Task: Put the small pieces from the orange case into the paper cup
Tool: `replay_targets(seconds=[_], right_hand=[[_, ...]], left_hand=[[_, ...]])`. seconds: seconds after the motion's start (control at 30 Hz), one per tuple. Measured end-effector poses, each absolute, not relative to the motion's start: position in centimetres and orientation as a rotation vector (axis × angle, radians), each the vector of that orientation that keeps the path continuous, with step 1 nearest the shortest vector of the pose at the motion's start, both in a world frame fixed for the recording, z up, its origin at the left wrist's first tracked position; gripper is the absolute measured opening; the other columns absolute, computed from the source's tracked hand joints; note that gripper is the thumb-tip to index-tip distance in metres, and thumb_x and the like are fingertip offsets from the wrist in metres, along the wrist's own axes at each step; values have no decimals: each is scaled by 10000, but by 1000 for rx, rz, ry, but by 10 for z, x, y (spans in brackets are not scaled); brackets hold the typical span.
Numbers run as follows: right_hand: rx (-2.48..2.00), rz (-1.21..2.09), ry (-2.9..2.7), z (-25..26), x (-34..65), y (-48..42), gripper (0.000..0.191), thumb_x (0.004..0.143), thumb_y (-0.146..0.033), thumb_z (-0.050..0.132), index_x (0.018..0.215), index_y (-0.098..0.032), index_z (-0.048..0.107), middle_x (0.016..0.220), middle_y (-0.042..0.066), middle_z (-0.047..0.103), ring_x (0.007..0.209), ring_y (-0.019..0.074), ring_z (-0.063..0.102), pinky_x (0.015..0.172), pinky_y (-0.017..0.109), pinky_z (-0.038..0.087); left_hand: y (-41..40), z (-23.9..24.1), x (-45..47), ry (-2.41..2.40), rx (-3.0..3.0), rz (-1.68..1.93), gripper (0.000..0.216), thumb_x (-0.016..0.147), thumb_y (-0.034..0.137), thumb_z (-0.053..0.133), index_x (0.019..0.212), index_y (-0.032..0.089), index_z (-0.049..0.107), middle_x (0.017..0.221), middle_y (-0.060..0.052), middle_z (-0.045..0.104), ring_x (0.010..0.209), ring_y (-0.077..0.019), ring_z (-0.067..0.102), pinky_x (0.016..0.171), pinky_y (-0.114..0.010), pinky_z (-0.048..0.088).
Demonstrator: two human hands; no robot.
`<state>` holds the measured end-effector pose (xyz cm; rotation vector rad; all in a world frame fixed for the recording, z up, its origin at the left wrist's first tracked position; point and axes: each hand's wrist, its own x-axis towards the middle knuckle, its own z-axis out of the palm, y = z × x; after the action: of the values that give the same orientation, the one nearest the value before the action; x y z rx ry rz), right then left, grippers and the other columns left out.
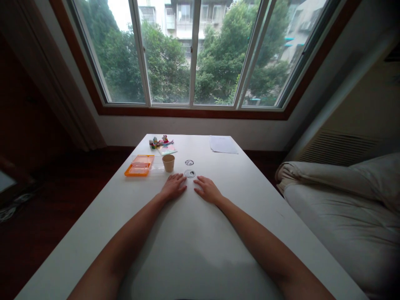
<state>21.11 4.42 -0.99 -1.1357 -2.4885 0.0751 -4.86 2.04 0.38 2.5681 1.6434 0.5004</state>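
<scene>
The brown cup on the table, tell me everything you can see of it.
The brown cup is plain and looks like paper, with a round, open rim, sides that narrow toward the base, and no visible handle. It stands upright on the white table, just beyond the left hand, which isn't holding it. Clear plastic lies beside it; whether they touch, I can't tell. Nor can I make out any contents.

Two hands point(173, 186) point(207, 189), two round discs point(189, 163) point(189, 173) — one cup point(168, 164), one orange case point(140, 166), one table point(193, 246)
</scene>
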Motion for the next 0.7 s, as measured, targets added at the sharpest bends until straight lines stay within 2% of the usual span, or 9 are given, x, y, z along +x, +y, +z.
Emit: replay_targets(seconds=[0.33, 0.7], right_hand=[[-1165, 82, -2492, -8, 211, 42, 465, 985, -454, 560, 1394, -244, 627, 1520, 127, 526, 1428, 291, 468, 1189, 502, 371], [-1170, 99, -2489, -9, 211, 42, 466, 982, -451, 568, 1399, -248, 623, 1530, 121, 516, 1439, 289, 454, 1197, 493, 360]], left_hand=[[22, 1, -49, 1643, 2536, 478, 551, 989, 483, 491, 1484, 242, 517, 1591, -103, 438, 1484, -290, 369, 1250, -483, 266], [20, 6, -47, 1652, 2540, 466, 543, 987, 475, 496, 1476, 240, 525, 1581, -109, 445, 1468, -301, 389, 1242, -494, 283]])
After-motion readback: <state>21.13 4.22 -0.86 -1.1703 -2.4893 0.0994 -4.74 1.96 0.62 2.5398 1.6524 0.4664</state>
